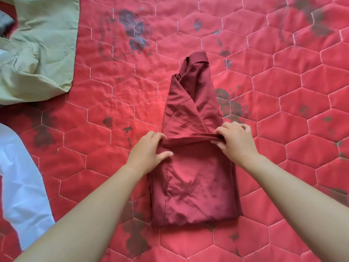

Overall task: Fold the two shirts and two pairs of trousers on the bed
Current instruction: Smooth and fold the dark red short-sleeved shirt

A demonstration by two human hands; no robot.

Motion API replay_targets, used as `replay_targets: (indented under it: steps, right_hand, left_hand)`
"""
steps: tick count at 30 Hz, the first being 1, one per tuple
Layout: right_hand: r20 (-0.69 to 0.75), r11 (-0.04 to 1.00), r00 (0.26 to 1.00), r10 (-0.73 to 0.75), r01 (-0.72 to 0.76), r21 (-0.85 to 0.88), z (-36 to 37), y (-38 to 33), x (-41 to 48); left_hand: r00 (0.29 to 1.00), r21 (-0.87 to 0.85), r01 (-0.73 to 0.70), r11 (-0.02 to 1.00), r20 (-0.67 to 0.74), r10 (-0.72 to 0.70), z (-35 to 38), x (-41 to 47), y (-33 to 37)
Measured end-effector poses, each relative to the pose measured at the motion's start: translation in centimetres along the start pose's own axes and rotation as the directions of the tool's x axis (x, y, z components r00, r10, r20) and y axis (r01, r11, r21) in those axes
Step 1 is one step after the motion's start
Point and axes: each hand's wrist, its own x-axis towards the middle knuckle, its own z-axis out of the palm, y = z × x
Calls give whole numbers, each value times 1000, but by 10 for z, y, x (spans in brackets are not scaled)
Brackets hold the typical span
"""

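A dark red shirt [190, 114] lies lengthwise in the middle of the bed, its sides folded inward and its collar at the far end. Its near half is doubled over toward the collar. My left hand [149, 152] pinches the left end of the raised folded edge. My right hand [236, 138] pinches the right end of the same edge. A pale green garment [41, 48] lies spread at the far left. A white garment [20, 186] lies along the left edge, partly out of view.
The bed carries a red quilted cover [283, 91] with hexagon stitching and dark flower prints. Open cover stretches to the right of the red shirt and between it and the left-hand garments.
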Motion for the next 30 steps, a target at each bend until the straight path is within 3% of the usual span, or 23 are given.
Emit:
replay_targets:
  steps: [4,7,14,19,22,25,28,30]
  right_hand:
    - [-81,994,996,23,-14,104,-11,5,-4]
    - [-52,987,998,23,-14,162,-24,6,5]
    - [-198,981,980,32,8,195,-67,4,73]
    - [-308,981,947,88,-28,194,-97,0,150]
    - [-326,980,938,120,-59,189,-97,-4,173]
    - [-258,986,964,64,-22,162,-74,-12,155]
    - [-77,991,997,2,8,137,-39,-15,114]
    - [18,992,1000,11,-13,122,-22,-9,93]
  left_hand:
    - [998,14,30,999,54,-31,-6,0,-5]
    - [1000,5,7,1000,26,-7,-18,9,0]
    - [980,-72,-2,997,-197,-12,-64,60,13]
    - [912,-32,85,996,-400,-91,-103,122,24]
    - [892,52,151,987,-438,-113,-106,145,34]
    - [936,172,44,984,-352,19,-85,138,44]
    - [982,258,-130,957,-98,160,-46,112,47]
    - [988,312,-152,938,77,135,-24,96,42]
